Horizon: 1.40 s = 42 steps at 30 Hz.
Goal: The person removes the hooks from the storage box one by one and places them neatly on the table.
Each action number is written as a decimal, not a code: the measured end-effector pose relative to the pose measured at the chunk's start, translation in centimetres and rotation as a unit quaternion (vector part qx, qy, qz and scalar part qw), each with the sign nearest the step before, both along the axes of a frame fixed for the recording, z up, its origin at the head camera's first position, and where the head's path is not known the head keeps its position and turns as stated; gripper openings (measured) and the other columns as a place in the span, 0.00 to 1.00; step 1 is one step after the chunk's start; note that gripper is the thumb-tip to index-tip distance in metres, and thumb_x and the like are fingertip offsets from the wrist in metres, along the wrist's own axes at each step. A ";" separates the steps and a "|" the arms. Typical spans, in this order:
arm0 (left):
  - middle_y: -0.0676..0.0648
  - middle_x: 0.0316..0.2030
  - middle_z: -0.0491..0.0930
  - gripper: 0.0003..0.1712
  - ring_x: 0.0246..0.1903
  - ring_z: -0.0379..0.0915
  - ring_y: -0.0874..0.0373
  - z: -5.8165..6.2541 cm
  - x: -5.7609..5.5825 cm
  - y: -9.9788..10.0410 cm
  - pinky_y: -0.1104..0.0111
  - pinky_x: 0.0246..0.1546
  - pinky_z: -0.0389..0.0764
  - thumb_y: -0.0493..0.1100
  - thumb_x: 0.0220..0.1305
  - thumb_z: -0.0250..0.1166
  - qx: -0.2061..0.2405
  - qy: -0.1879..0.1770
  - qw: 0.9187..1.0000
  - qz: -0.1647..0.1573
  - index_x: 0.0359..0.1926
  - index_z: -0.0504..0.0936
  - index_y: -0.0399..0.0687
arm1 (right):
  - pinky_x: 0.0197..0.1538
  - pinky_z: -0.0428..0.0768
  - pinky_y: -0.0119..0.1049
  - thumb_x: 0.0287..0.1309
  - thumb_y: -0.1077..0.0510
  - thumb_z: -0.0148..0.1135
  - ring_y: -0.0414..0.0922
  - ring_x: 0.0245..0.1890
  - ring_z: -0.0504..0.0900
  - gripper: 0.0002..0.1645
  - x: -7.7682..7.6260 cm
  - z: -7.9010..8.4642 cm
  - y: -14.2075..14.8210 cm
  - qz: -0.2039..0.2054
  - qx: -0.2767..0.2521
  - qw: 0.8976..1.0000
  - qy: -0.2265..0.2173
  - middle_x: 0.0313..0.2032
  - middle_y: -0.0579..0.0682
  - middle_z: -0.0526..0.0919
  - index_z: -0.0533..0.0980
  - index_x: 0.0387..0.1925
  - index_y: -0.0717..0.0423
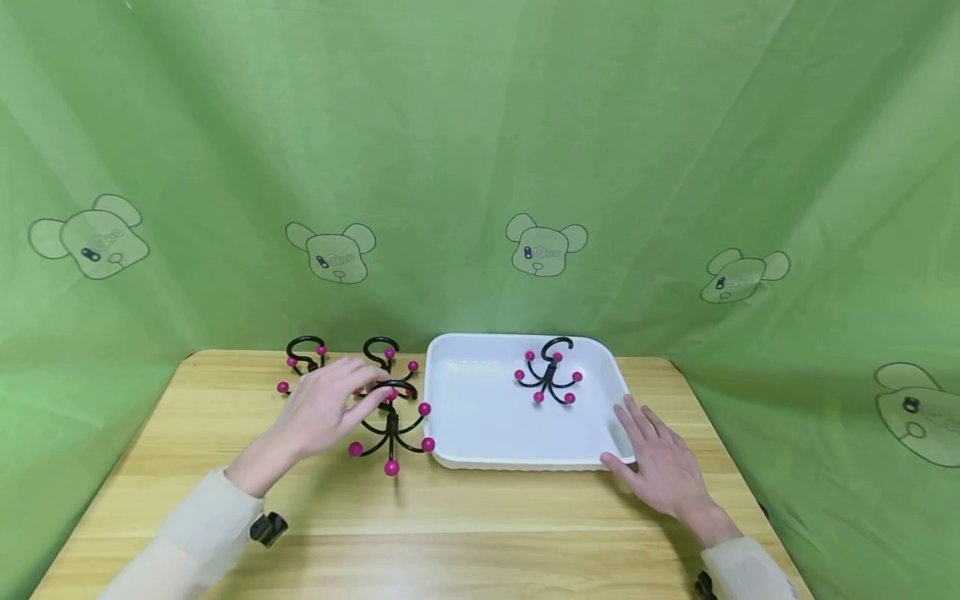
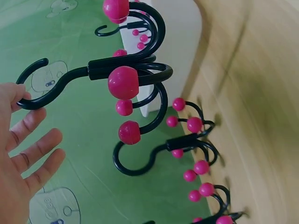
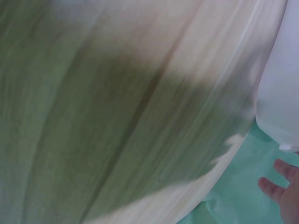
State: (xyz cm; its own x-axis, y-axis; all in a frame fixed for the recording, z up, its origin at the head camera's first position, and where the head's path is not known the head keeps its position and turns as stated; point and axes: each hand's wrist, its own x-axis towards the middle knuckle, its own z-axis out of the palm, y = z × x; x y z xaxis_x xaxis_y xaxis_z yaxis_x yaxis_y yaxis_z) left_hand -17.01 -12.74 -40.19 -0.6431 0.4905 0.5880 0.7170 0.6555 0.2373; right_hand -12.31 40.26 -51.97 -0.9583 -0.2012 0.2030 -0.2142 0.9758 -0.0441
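Hanger (image 1: 392,423), black with pink ball tips (image 1: 392,468), sits left of centre in the lower half of the head view, just beside the white tray (image 1: 480,425); looks held off the table (image 1: 480,542). Left hand (image 1: 322,408) pinches its top crook (image 2: 37,103) between thumb and forefinger, other fingers spread loose. Right hand (image 1: 663,467), lower right, fingers straight and apart at the tray's near right corner; seems to touch the rim, pressure can't tell. Second hanger (image 1: 550,375) lies in the tray, upper right part. Two more at upper left of the table: one far left (image 1: 311,363), one nearer the tray (image 1: 387,364), both partly hidden.

Handling, judged: light, stiff, probably coated metal or hard plastic; not fragile. Smooth finish may slip or swivel in a two-finger pinch. Best hold: the crook, or the thick central shaft (image 2: 100,69) for more control. Avoid gripping a ball; round, likely slick. Splayed arms (image 2: 161,100) could snag neighbours or knock the tray rim.
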 end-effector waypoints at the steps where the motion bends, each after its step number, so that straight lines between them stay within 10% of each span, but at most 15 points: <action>1: 0.52 0.37 0.87 0.10 0.34 0.82 0.59 -0.1 0.0 -0.2 0.71 0.30 0.80 0.46 0.68 0.71 0.003 0.002 1.000 0.000 0.48 0.88 0.53 | 0.72 0.69 0.72 0.70 0.29 0.57 0.68 0.78 0.62 0.53 0.0 0.0 0.0 0.001 0.000 1.000 0.000 0.84 0.59 0.55 0.56 0.82 0.54; 27: 0.52 0.39 0.87 0.12 0.34 0.80 0.60 -5.4 0.5 -1.3 0.71 0.34 0.81 0.45 0.70 0.69 -0.009 -0.039 0.999 0.015 0.52 0.87 0.52 | 0.71 0.71 0.72 0.69 0.28 0.57 0.68 0.78 0.63 0.53 0.0 0.0 -0.1 -0.001 0.009 1.000 0.007 0.83 0.59 0.56 0.59 0.81 0.55; 35: 0.44 0.51 0.89 0.14 0.44 0.86 0.48 -6.8 0.7 -1.2 0.53 0.45 0.89 0.45 0.71 0.68 0.000 -0.070 0.997 0.040 0.55 0.87 0.50 | 0.71 0.71 0.72 0.69 0.28 0.58 0.67 0.78 0.63 0.53 -0.1 -0.1 0.0 -0.002 0.006 1.000 0.009 0.83 0.59 0.55 0.59 0.81 0.55; 42: 0.47 0.45 0.89 0.14 0.35 0.84 0.57 -7.6 0.3 -1.3 0.69 0.35 0.84 0.44 0.69 0.70 0.020 -0.051 0.998 0.034 0.53 0.87 0.49 | 0.71 0.70 0.73 0.69 0.28 0.57 0.67 0.78 0.63 0.53 0.0 -0.1 0.1 -0.002 0.005 1.000 0.008 0.84 0.59 0.55 0.58 0.81 0.55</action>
